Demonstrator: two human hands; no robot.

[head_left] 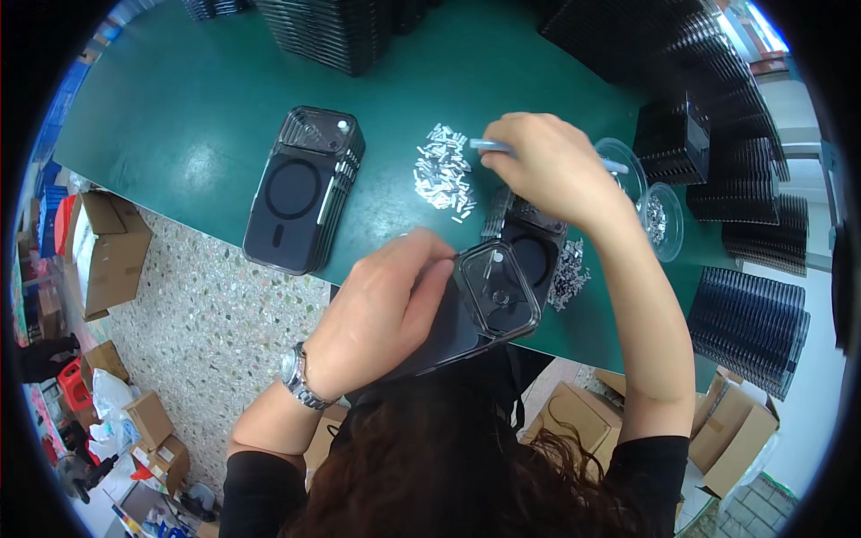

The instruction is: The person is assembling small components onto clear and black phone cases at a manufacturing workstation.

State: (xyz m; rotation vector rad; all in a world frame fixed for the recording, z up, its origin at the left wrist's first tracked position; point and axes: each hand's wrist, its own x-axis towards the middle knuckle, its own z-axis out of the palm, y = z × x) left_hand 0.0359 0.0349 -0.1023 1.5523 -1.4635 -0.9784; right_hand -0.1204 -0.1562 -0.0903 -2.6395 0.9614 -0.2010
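My left hand (pixel 381 300) is closed at the edge of a dark phone case (pixel 498 300) with a clear raised camera frame, held tilted over the table's near edge. In my right hand (pixel 547 170) is a thin light-blue pen-like stick (pixel 490 145), pinched between thumb and fingers. Its tip points left, above and apart from a pile of small silvery-white pieces (pixel 441 179). Below my right wrist, partly hidden, lie more phone cases (pixel 535 255). A stack of dark phone cases (pixel 294 193) sits to the left of the pile.
Clear round dishes (pixel 674 224) with small pieces stand at the right, near a pile of grey-and-white bits (pixel 567 278). Tall stacks of black trays (pixel 749 318) line the green table's (pixel 197 117) right and far sides. Cardboard boxes (pixel 117 247) stand on the speckled floor.
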